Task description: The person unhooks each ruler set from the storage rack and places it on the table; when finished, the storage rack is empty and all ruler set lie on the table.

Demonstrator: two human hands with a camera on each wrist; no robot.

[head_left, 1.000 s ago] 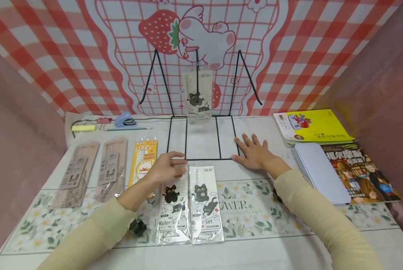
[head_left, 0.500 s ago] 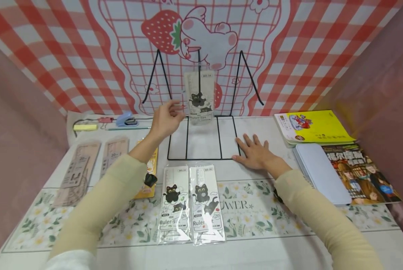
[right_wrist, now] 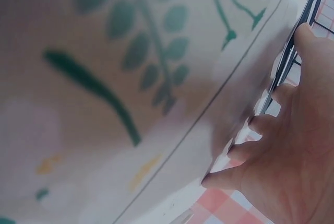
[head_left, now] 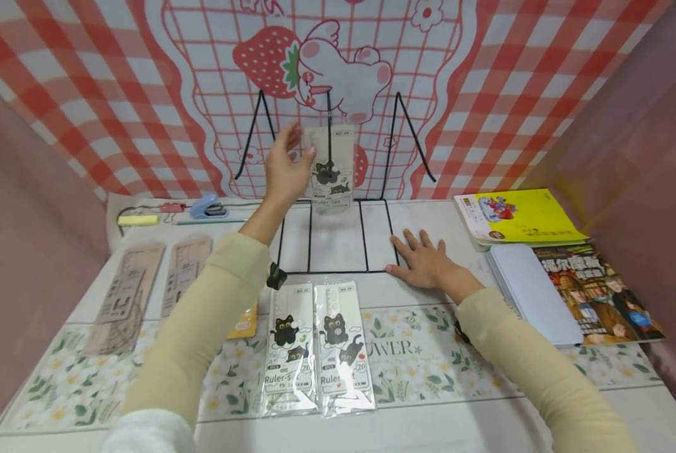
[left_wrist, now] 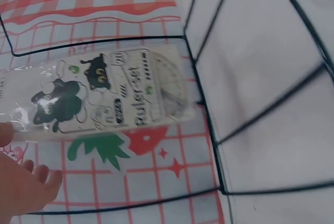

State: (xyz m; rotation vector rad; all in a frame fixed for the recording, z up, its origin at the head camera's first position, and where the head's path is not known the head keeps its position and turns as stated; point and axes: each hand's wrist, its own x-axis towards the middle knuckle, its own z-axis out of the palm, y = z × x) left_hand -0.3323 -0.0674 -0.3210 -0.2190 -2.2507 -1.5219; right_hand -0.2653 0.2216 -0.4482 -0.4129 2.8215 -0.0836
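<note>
A clear-packed ruler set (head_left: 340, 148) printed with black cats hangs from the middle prong of a black wire rack (head_left: 338, 272). My left hand (head_left: 288, 167) is at its left edge, the thumb tip overlapping the packet. In the left wrist view, the thumb lies right at the edge of the ruler set (left_wrist: 96, 85), and the other fingers are apart below it, with a gap between. My right hand (head_left: 425, 261) lies with fingers spread on the table, fingertips at the right side of the rack's base. Two matching ruler sets (head_left: 289, 352) lie side by side in front of the rack.
Two pinkish ruler packs (head_left: 125, 299) and an orange pack (head_left: 244, 324), partly hidden by the left arm, lie at left. Behind them are a blue stapler (head_left: 206, 207), a pencil and a yellow block (head_left: 138, 220). Books (head_left: 519, 214) and a pale blue case (head_left: 532, 292) sit at right.
My left hand has risen from above the front ruler sets, up past the rack's base, to the hanging ruler set's left edge. The right hand has stayed in place.
</note>
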